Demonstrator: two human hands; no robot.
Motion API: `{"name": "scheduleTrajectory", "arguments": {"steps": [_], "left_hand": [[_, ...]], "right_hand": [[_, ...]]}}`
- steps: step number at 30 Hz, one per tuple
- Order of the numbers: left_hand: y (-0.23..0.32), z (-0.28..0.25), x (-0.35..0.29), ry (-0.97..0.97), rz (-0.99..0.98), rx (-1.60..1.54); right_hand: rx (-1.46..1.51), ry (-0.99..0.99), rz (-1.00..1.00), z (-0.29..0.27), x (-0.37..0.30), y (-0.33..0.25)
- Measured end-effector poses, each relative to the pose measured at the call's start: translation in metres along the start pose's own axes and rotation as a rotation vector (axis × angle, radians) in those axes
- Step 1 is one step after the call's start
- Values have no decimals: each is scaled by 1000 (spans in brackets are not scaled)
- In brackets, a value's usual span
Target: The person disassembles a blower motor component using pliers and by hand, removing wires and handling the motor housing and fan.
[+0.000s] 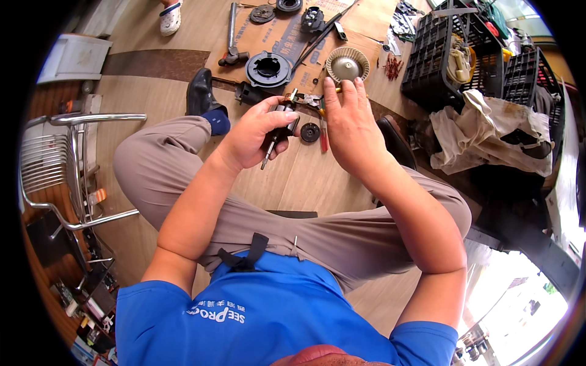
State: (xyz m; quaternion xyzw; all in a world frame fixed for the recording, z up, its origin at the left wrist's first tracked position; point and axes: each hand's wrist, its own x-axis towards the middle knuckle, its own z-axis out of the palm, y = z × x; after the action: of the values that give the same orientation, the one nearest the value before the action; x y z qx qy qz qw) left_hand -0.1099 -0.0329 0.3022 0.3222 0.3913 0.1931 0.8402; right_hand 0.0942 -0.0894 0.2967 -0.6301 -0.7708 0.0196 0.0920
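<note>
My left hand [259, 131] is closed around a motor armature [282, 125], a dark core on a thin metal shaft that sticks out at both ends. The shaft slants, its upper end pointing away from me. My right hand [353, 125] is stretched out flat with nothing visible in it, its fingertips just short of a pale, finned blower wheel [347, 63]. Partly covered between the hands lie pliers [312, 101]. Below them are a round black disc [310, 132] and a tool with a red handle [324, 140].
A flattened cardboard sheet [265, 38] carries a black ring-shaped housing [267, 69], a hammer [232, 56] and other dark parts. Black crates [427, 73] and a beige cloth [467, 131] stand at right. A metal-framed chair [76, 165] is at left. Another person's white shoe [170, 19] shows far left.
</note>
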Motion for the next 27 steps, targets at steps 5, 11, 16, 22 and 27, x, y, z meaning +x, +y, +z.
{"name": "scheduleTrajectory", "arguments": {"steps": [5,11,16,22,27], "left_hand": [[5,1,0,14,-51,1],[9,-15,3,-134,-107,16],[10,-23,3,-158,-191,-29],[7,-29,5,-284,-185,0],[1,-40,6,-402,-205,106]], "right_hand": [[169,-30,44,7,-5,1],[117,26,-8,6,-4,3],[104,36,-71,3,-1,9],[69,-63,-167,-4,1,18],[38,4,-276,1,-2,21]]}}
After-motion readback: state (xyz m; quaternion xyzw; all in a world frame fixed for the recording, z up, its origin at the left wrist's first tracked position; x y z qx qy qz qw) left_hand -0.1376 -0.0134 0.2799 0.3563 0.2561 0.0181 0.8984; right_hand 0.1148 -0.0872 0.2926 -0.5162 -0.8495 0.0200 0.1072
